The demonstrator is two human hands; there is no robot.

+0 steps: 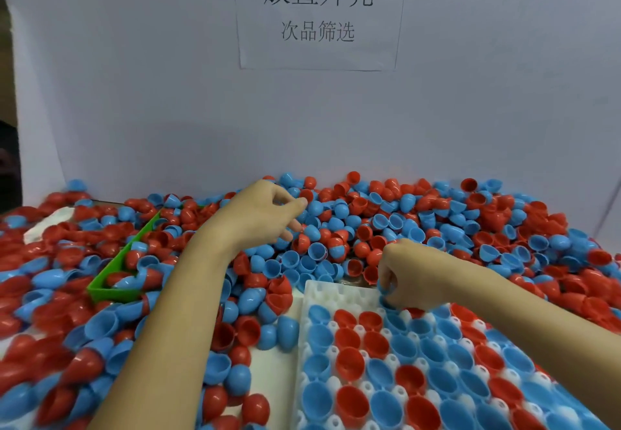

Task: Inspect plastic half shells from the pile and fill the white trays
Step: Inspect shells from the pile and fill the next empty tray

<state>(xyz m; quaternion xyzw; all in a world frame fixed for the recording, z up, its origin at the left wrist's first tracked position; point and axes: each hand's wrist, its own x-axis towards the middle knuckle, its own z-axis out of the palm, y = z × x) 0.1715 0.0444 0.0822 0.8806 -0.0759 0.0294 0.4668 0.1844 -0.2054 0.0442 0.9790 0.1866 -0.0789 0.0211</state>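
A big pile of red and blue plastic half shells (386,214) covers the table up to the back wall. A white tray (339,290) lies at the front right, most of its pockets filled with red and blue shells. My left hand (265,211) reaches into the pile, thumb and fingers spread and loosely bent over the shells; no shell is visibly held. My right hand (406,275) is curled at the tray's far edge, its fingers pinching a blue half shell (383,290) over the tray's top row.
A green bin (117,265) holding a few shells sits on the left among the pile. A white wall with a paper sign (317,12) closes the back. White crumpled material (47,224) lies at the far left.
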